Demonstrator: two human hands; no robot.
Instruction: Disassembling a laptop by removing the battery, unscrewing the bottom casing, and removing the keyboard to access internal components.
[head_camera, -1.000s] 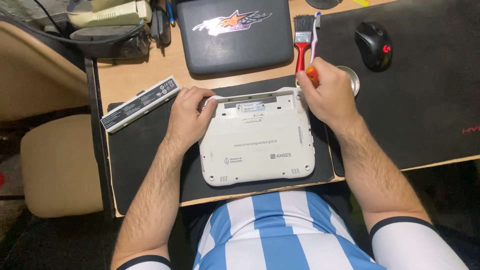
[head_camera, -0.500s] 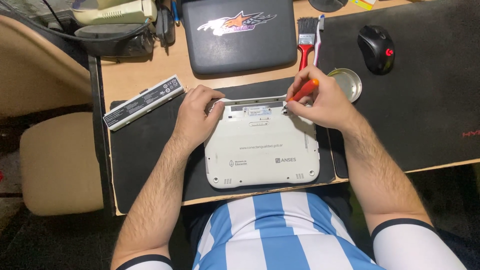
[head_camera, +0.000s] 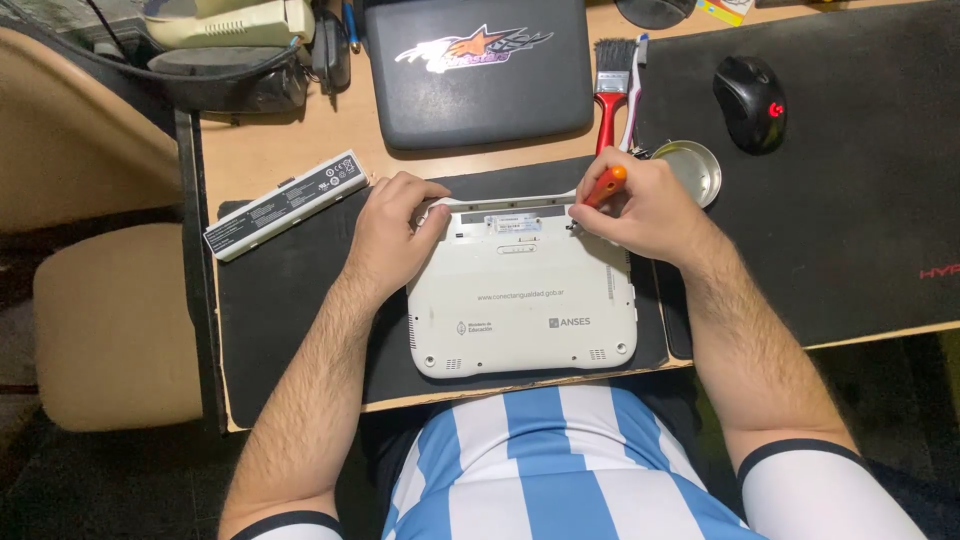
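Observation:
A small white laptop (head_camera: 520, 300) lies upside down on a black mat (head_camera: 290, 300) in front of me. My left hand (head_camera: 395, 235) rests on its far left corner, pressing it down. My right hand (head_camera: 640, 210) grips an orange-handled screwdriver (head_camera: 605, 185), its tip set against the laptop's underside near the far right edge of the empty battery bay. A long white battery (head_camera: 285, 205) lies loose on the mat to the left, apart from both hands.
A round metal tin lid (head_camera: 695, 170) sits right of my right hand. Behind it lie a red-handled brush (head_camera: 608, 85) and a toothbrush (head_camera: 635, 75). A dark case (head_camera: 475, 70) sits at the back, a black mouse (head_camera: 752, 100) on a large mousepad (head_camera: 850, 220).
My right hand brought the screwdriver down from beside the brush to the laptop's far right edge. The left hand stayed on the far left corner.

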